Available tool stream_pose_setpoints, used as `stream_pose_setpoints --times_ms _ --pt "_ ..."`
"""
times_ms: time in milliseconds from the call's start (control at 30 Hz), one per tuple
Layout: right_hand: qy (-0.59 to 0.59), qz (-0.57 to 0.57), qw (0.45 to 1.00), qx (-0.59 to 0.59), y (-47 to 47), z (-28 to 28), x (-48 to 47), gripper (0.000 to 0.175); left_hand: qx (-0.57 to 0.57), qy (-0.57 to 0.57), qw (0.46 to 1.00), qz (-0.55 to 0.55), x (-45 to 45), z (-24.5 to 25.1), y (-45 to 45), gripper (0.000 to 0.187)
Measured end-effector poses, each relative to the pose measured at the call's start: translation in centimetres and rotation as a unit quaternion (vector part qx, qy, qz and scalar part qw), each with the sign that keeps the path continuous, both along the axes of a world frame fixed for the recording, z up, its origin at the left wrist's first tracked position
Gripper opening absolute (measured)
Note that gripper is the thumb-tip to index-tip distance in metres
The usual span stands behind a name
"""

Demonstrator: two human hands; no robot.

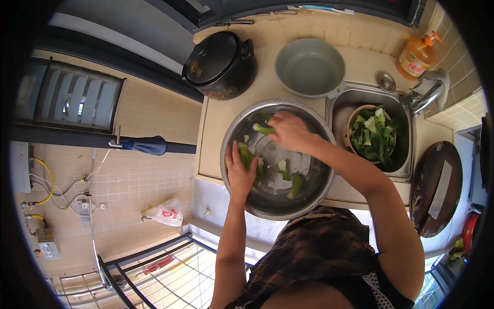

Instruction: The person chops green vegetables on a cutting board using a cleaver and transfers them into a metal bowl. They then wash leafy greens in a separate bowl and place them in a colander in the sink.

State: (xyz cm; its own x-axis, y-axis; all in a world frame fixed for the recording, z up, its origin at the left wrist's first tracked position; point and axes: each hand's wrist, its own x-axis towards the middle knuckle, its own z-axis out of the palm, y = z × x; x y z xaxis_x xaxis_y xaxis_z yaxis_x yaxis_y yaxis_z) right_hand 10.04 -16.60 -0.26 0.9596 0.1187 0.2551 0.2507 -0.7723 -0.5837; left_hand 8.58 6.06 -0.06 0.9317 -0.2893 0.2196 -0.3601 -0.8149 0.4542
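Observation:
A wide stainless steel basin [308,193] stands on the counter before me, with several leafy green pieces in it. My right hand [290,130] is over the basin's far part, fingers closed on a bok choy piece [263,129] whose pale end points left. Inside the basin's left wall is my left hand [240,170], thumb and fingers apart. Bok choy leaves [245,155] show in the gap between them; they seem to lie against the hand. Two loose pieces, a white-stemmed one [283,168] and a green leaf [295,185], lie on the basin's bottom.
Right of the basin, a sink [401,135] holds a round colander [349,135] heaped with bok choy [372,131], below a faucet [428,98]. Behind stand a lidded black pot [231,73] and a grey-green pan [310,69]. An orange pump bottle [417,56] is at the far right.

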Motion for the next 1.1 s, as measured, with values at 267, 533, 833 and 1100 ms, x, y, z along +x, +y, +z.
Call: stream_pose_setpoints --times_ms 267,533,833,1100 --pt "0.214 0.111 0.967 -0.081 3.9 -6.1 3.8 0.028 0.189 0.158 0.967 -0.068 4.7 -3.6 -1.4 0.069" --pt "0.427 0.174 0.813 0.355 -0.2 -1.4 -0.8 0.032 -0.038 0.398 0.914 -0.076 2.5 -2.1 0.2 0.043" --pt "0.241 0.003 0.907 0.346 2.5 -2.9 -5.5 0.049 -0.37 0.326 0.869 -0.032 -1.8 -1.5 -3.5 0.034" --pt "0.264 0.008 0.922 0.282 2.9 -1.6 -7.5 0.05 -0.349 0.35 0.869 -0.025 -2.9 -3.0 -2.1 0.037"
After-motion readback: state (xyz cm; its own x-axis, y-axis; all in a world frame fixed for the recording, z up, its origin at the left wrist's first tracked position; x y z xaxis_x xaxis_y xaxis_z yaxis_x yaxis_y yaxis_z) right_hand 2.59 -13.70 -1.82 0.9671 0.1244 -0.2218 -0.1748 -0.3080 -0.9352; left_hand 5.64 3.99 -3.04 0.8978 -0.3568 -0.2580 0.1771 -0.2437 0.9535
